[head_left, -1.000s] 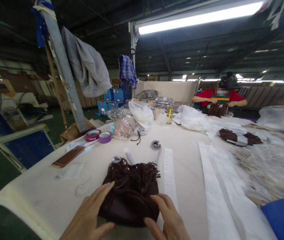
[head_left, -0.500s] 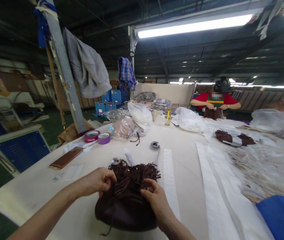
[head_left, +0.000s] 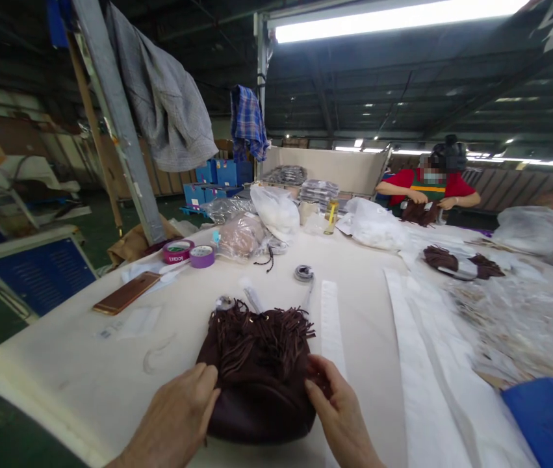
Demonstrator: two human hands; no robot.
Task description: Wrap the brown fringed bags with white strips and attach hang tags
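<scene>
A dark brown fringed bag point(head_left: 261, 396) rests on the pale table in front of me, its fringe lying over the upper part and its smooth rounded base towards me. My left hand point(head_left: 181, 403) is closed on the bag's left side, fingers curled against it. On the opposite edge, my right hand point(head_left: 332, 396) grips the side between thumb and bent fingers. A grey coiled strap point(head_left: 304, 273) lies just beyond the bag, with its tail running towards the fringe.
Purple tape rolls point(head_left: 202, 256) and a phone point(head_left: 127, 292) lie left. Plastic-wrapped goods point(head_left: 242, 235) sit farther back. White strips point(head_left: 425, 364), another brown fringed bundle point(head_left: 461, 263) and a blue container point(head_left: 549, 416) are on the right. Across the table, a co-worker point(head_left: 427, 185) handles a brown fringed item.
Both hands have moved from the fringe down to the bag's sides. The fringe now lies more spread out, and the whole view has shifted slightly.
</scene>
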